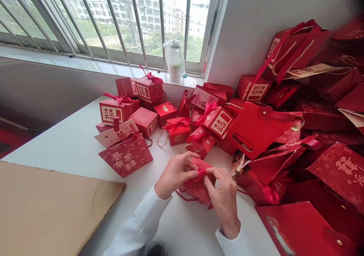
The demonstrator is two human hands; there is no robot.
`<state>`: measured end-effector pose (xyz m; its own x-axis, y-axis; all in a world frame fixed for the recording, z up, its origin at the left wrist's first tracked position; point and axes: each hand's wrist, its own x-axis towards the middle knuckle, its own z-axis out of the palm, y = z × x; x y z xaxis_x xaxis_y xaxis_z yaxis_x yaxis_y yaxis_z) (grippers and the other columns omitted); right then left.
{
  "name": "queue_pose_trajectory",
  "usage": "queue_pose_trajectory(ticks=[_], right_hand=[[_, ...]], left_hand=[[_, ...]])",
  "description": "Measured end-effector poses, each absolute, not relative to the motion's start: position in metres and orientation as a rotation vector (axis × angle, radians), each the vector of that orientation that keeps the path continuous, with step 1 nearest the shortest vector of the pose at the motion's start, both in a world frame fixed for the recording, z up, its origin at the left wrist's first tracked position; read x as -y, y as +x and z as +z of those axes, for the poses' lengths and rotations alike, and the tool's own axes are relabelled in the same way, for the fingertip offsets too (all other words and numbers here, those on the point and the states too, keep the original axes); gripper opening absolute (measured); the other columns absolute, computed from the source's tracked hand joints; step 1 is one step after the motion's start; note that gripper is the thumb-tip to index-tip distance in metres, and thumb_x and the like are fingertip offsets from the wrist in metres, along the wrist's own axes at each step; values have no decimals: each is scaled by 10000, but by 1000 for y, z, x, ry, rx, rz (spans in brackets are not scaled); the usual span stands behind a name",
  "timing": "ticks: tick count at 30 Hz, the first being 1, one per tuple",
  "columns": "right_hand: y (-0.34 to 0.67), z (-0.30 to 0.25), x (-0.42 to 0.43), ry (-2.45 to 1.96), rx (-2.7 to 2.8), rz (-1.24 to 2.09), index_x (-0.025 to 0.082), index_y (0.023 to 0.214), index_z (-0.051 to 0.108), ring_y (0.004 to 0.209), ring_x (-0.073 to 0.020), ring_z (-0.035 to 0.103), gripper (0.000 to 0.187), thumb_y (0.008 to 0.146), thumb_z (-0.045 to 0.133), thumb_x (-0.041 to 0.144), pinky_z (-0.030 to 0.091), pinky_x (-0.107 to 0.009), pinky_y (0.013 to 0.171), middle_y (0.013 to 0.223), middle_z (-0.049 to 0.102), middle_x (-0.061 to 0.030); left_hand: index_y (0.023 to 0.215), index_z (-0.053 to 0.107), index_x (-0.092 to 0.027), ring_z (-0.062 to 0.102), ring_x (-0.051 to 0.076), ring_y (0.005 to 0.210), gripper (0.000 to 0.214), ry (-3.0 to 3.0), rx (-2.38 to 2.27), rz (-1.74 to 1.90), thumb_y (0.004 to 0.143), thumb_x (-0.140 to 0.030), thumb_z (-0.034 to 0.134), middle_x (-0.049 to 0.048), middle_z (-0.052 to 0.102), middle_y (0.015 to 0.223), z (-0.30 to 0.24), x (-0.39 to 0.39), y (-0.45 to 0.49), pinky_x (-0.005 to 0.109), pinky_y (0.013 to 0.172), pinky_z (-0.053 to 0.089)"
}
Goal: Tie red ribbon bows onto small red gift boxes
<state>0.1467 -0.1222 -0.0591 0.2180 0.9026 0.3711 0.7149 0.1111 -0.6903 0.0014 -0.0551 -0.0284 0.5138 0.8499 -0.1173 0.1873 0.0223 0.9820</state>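
Observation:
On the white table in front of me is a red gift box (199, 192) with a dark red cord handle at its side. A bright pink-red ribbon (201, 173) forms a small knot or bow on top of it. My left hand (179, 173) pinches the ribbon from the left, thumb and fingers meeting at the knot. From the right, my right hand (221, 188) also pinches the ribbon with thumb and forefinger. Both hands partly cover the box and the ribbon's ends. Just beyond them lies another red box (202, 141) with a ribbon.
Many red gift boxes and bags are heaped on the right, among them a flat red bag (257, 129). A dark red bag (126, 155) with gold lettering stands at left. Cardboard (57, 206) covers the near left. A bagged cup (174, 61) stands on the windowsill.

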Motion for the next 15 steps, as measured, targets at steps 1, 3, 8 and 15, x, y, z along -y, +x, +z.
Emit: queue_pose_trajectory(ticks=[1, 3, 8, 15], right_hand=[[147, -59, 122, -1643, 1539, 283, 212, 748, 588, 707, -178, 506, 127, 866, 561, 250, 360, -290, 698, 718, 614, 11], [147, -59, 122, -1644, 1537, 296, 212, 748, 589, 704, -176, 508, 123, 863, 564, 245, 363, -289, 697, 723, 615, 12], [148, -58, 123, -1662, 1502, 355, 217, 753, 600, 703, -175, 512, 139, 868, 559, 285, 381, -288, 684, 721, 611, 12], [155, -53, 121, -1608, 1428, 574, 225, 909, 631, 755, -171, 576, 154, 875, 513, 317, 436, -274, 704, 819, 650, -6]], left_hand=[[1063, 578, -158, 612, 142, 663, 357, 1483, -932, 647, 720, -225, 652, 5, 660, 708, -29, 54, 1, 215, 595, 463], [1069, 565, -164, 613, 143, 667, 375, 1478, -909, 641, 709, -217, 659, 0, 656, 705, -31, 53, 1, 221, 603, 466], [1074, 533, -179, 592, 133, 655, 374, 1513, -867, 660, 720, -205, 651, -14, 638, 698, -34, 51, 2, 229, 615, 454], [1083, 492, -171, 568, 119, 626, 371, 1504, -853, 676, 754, -263, 636, -9, 637, 701, -34, 51, 3, 214, 570, 419]])
